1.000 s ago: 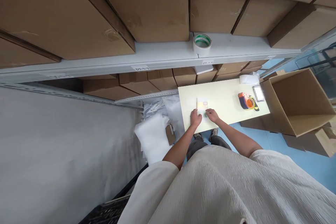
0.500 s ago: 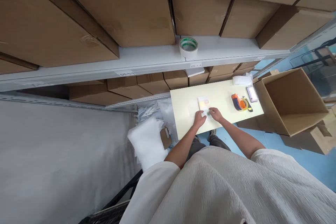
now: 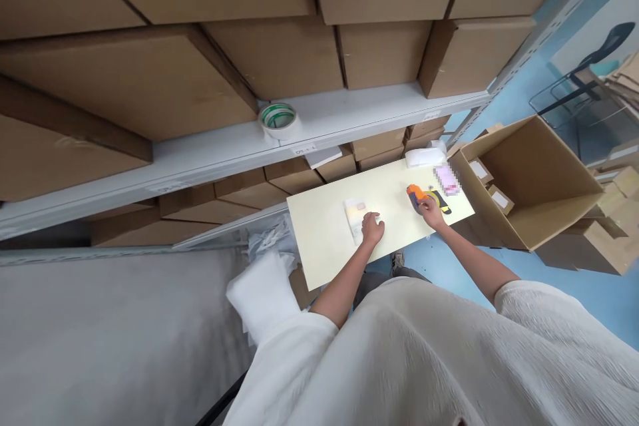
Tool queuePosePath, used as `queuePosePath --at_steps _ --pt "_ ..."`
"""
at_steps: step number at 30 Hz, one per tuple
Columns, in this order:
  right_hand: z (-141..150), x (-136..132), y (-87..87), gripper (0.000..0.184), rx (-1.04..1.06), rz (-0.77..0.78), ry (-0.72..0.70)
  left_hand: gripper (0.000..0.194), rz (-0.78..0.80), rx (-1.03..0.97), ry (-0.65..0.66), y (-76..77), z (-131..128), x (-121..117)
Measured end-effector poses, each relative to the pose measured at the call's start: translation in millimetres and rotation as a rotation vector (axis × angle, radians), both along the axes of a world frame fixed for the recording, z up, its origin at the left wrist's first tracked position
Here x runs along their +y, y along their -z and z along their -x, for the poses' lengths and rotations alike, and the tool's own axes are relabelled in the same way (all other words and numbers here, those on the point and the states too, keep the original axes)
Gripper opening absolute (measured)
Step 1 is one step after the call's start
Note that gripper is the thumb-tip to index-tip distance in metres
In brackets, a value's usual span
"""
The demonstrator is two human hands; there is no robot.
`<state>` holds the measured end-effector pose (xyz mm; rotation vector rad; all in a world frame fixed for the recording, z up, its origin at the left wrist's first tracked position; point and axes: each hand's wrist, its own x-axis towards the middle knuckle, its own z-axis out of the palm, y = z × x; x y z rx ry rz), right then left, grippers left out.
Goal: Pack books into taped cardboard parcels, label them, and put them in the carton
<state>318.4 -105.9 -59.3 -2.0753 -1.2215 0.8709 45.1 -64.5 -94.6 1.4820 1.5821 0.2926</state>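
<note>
My left hand [image 3: 373,229] is over the table beside a flat, pale packet [image 3: 355,213] with yellowish and pink marks. Its fingers are curled, and a small whitish bit shows at their tips, too small to name. To the right, my right hand [image 3: 431,213] has its fingers closed around the near side of an orange and purple tape dispenser [image 3: 414,194]. A black and yellow tool [image 3: 443,205] lies just beyond that hand, partly covered by a yellow ring of tape.
A pale table [image 3: 322,246] stands below a shelf of cardboard boxes [image 3: 294,56]. A tape roll [image 3: 278,121] sits on the shelf edge. White wrap [image 3: 424,157] and a blurred-out pink item [image 3: 448,180] lie at the table's right end. An open carton [image 3: 554,213] holds small boxes.
My right hand has left the packet and moved right onto the tape dispenser. My left hand stays by the packet. The view has swung to the right.
</note>
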Motion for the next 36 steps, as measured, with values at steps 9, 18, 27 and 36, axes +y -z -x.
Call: queuePosePath --at_steps 9,18,27,36 --pt "-91.6 -19.1 14.4 0.046 -0.373 0.362 -0.064 0.03 -0.014 -0.053 0.04 4.6 -68.5 -15.5" --pt "-105.3 -14.6 27.9 0.038 -0.532 0.379 -0.315 0.028 -0.004 -0.014 0.053 10.0 -69.4 -30.1" --pt "-105.9 -7.1 29.0 0.031 -0.565 0.391 -0.351 0.026 0.001 -0.016 0.046 3.8 -61.5 -30.3" --pt "-116.6 -17.5 8.6 0.038 -0.394 0.214 -0.103 0.028 0.038 0.003 0.017 -8.9 -50.9 -26.4"
